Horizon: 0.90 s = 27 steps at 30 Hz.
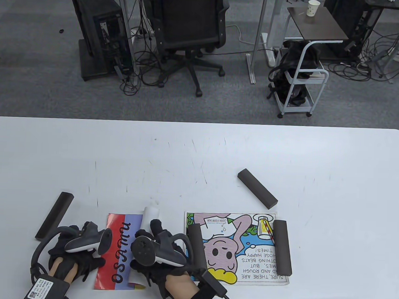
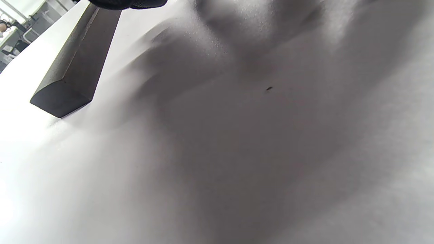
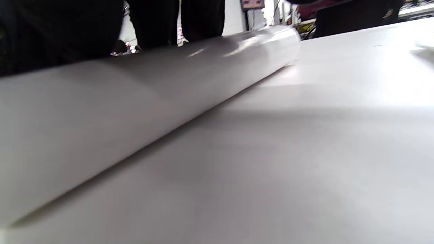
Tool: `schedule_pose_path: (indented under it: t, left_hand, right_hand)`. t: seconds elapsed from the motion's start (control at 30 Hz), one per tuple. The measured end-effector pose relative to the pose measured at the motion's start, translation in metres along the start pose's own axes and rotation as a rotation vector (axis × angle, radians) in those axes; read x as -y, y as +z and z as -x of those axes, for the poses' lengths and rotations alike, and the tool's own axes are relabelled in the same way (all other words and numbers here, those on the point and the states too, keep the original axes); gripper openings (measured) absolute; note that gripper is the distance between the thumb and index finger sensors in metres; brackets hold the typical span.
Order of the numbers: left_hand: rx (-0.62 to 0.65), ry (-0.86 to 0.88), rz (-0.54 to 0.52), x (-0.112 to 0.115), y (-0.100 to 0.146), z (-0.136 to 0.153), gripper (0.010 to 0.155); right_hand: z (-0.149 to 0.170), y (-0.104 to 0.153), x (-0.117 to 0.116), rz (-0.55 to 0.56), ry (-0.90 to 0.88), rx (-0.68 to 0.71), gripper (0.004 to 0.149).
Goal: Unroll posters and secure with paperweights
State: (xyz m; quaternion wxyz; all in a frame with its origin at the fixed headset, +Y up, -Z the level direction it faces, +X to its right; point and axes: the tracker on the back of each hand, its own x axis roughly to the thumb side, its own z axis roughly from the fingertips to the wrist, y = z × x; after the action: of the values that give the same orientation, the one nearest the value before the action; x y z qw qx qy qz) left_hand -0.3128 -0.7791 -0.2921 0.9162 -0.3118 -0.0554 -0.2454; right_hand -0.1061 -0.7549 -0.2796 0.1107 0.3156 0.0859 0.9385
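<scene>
Take the striped poster as your reference: its flat part lies under your left hand, which presses on its left margin, and its rolled part sits along its right edge under your right hand, whose fingers rest on the roll; whether they clasp it cannot be told. The roll's long axis runs away from you, so unrolling goes rightward, toward the pinned cartoon poster. The nearest free weight lies just left of the striped poster, beside your left hand, long axis nearly parallel to the roll

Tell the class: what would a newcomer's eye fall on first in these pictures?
The bright cartoon poster, flat at the table's near right under two dark paperweights. Just left, both hands work a red-and-lilac poster, its white roll partly unrolled. Spare weights lie far left and behind.
</scene>
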Motion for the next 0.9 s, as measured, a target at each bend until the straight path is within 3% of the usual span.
schedule_pose_path:
  t: [0.07,0.1,0.13,0.17,0.23,0.33,0.5,0.6,0.7,0.8,0.9]
  left_hand:
    - [-0.001,-0.002,0.000,0.000,0.001,0.000,0.078]
    - [-0.003,-0.002,0.003,-0.001,0.001,0.000,0.078]
    - [-0.006,-0.005,0.004,-0.001,0.001,0.000,0.079]
    - [-0.008,-0.012,0.005,-0.001,0.001,0.000,0.079]
    - [-0.009,-0.005,0.009,-0.001,0.001,0.001,0.079]
    - [-0.010,-0.007,0.010,-0.001,0.000,0.001,0.079]
    - [-0.013,-0.005,0.015,-0.001,-0.001,0.004,0.079]
    - [-0.017,-0.003,0.017,-0.001,-0.004,0.008,0.079]
    - [-0.018,-0.002,0.018,-0.001,-0.006,0.011,0.079]
    - [-0.020,0.000,0.021,-0.001,-0.007,0.013,0.079]
    - [-0.021,-0.006,0.022,-0.002,-0.009,0.015,0.079]
  right_hand:
    - [0.003,0.001,0.002,-0.052,-0.026,-0.001,0.062]
    - [0.005,0.002,0.004,-0.061,-0.036,-0.008,0.052]
    - [0.007,0.003,0.007,-0.055,-0.038,-0.014,0.049]
    - [0.010,0.004,0.010,-0.036,-0.042,-0.023,0.056]
    - [0.016,0.006,0.016,-0.013,-0.052,-0.042,0.045]
    - [0.027,0.010,0.024,0.031,-0.089,-0.078,0.052]
    - [0.036,0.013,0.032,0.000,0.060,-0.142,0.055]
    - [0.040,0.016,0.032,-0.064,0.129,-0.141,0.052]
    - [0.046,0.019,0.028,-0.119,0.082,-0.133,0.046]
    - [0.052,0.021,0.024,-0.106,0.056,-0.153,0.044]
    - [0.057,0.023,0.024,-0.087,0.004,-0.156,0.051]
